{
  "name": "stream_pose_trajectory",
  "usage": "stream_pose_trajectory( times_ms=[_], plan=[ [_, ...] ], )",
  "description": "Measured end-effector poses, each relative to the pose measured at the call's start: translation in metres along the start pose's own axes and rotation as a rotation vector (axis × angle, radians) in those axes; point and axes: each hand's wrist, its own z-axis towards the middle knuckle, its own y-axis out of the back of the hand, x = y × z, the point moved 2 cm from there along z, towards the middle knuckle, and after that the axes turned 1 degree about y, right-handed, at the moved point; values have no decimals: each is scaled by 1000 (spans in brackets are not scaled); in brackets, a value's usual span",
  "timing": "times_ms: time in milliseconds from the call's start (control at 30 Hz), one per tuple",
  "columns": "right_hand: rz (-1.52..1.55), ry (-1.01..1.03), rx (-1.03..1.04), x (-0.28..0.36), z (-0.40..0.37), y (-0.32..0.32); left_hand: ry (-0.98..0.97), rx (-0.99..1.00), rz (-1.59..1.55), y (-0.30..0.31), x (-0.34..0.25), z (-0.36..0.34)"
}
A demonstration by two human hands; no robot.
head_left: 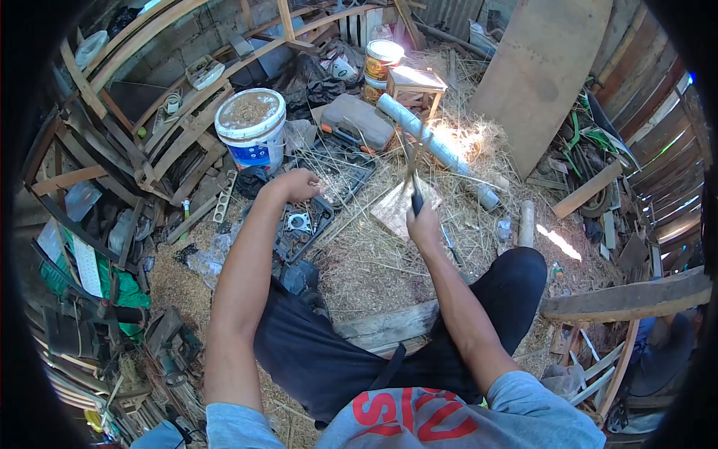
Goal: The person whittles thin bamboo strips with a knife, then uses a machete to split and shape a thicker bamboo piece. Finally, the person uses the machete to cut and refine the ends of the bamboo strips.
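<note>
My right hand (424,223) is wrapped around the dark handle of a large knife (416,196), whose blurred blade points up and away from me. Below the blade, a flat piece of wood (395,208) lies on straw-like strips. My left hand (299,185) is out to the left with curled fingers, above the near side of an open black tool case (351,179). Whatever it holds, if anything, is too small to make out. A square metal plate with a round hole (300,222) lies just below that hand.
A white bucket (253,135) stands left, near curved wooden frames (202,93). Ahead are a grey stone block (359,120), a pale blue pipe (426,135) and a small wooden stool (416,79). A large board (542,75) leans at back right. A plank (385,323) lies between my legs.
</note>
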Motion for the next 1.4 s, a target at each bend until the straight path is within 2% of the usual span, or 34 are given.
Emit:
stream_pose_trajectory(
  times_ms=[100, 200, 300, 400, 467, 567, 600, 700, 800, 900, 1067, 1167, 1200, 1300, 1400],
  plan=[
    [-95, -140, 154, -41, -3, -24, -42, -37, 17, 1, 0, 2],
    [-120, -140, 100, -41, 5, -23, -79, -53, 11, -9, -1, 8],
    [-1, -129, 72, -26, 11, -12, -92, -48, 4, -8, 3, 6],
    [87, -35, -70, -2, 17, 4, -78, 15, -43, 4, -5, -8],
    [177, 49, -188, 31, 7, 25, -41, -33, -48, 8, 1, -6],
    [147, 0, -141, 25, -5, 15, -22, -71, -53, 10, 3, -10],
    [69, 10, -80, 0, -6, -3, -25, -79, -46, 10, 1, -10],
    [-245, -142, 500, -42, 1, -23, -38, -85, -51, 13, -2, -14],
    [-182, -314, 419, -43, -1, -29, -57, -43, -63, 7, -7, -15],
    [-205, -237, 345, -32, 0, -24, -64, -62, -53, 11, -1, -14],
    [-234, -221, 422, -12, 7, -1, -87, -35, -54, 4, 1, -7],
    [-173, -342, 455, 6, 11, 9, -53, -30, -85, 8, -1, -4],
    [-235, -234, 506, 8, 9, 7, -30, -28, -105, 9, -3, -4],
    [-146, -132, 201, -51, -10, -56, -90, -88, -120, 8, -4, -4],
    [-120, -130, 219, -51, -5, -73, -83, -72, -139, 9, -9, -7]
  ],
)
